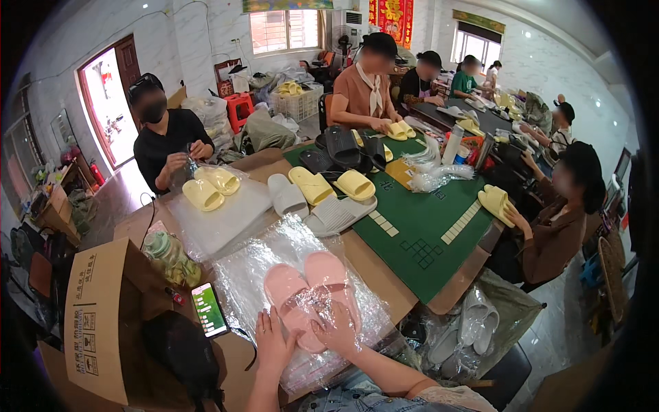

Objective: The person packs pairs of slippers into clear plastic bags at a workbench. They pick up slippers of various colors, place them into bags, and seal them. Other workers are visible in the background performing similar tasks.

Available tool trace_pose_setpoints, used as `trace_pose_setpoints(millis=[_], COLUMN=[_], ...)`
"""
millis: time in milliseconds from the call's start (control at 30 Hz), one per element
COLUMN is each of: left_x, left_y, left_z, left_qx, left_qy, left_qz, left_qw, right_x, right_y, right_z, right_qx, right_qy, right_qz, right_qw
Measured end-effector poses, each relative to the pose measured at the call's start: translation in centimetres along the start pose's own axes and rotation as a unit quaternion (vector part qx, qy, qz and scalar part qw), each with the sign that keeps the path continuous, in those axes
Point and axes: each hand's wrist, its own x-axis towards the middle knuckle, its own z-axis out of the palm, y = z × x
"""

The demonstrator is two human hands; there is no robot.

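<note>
Where both hands rest, pink slippers (pixel 312 292) point away, lengthwise.

A small packing workshop is being shown; soft yellow foam slippers (pixel 204 194) are being bagged by several seated workers around a green felt-topped table (pixel 419 226); clear plastic bags (pixel 226 223) and a brown cardboard carton (pixel 96 316) are being kept alongside.

Pair of pink slide slippers (pixel 312 292): soft, open-toed, lying side by side, soles down, toes pointing away from the near edge of the table (pixel 391 285). Both rest on clear plastic bags (pixel 274 261) near that edge.
</note>
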Motion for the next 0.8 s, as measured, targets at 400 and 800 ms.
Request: trace_pose_setpoints(millis=[400, 800], left_x=[0.04, 0.0], left_y=[-0.06, 0.38], left_z=[0.34, -0.22], left_qx=[0.009, 0.007], left_qy=[0.021, 0.009], left_qz=[0.007, 0.005], left_qw=[1.0, 1.0], right_x=[-0.19, -0.73], right_y=[0.21, 0.31], right_z=[0.02, 0.21], right_qx=[0.0, -0.017], right_qy=[-0.062, -0.06], right_qz=[0.043, 0.044], right_qw=[0.997, 0.997])
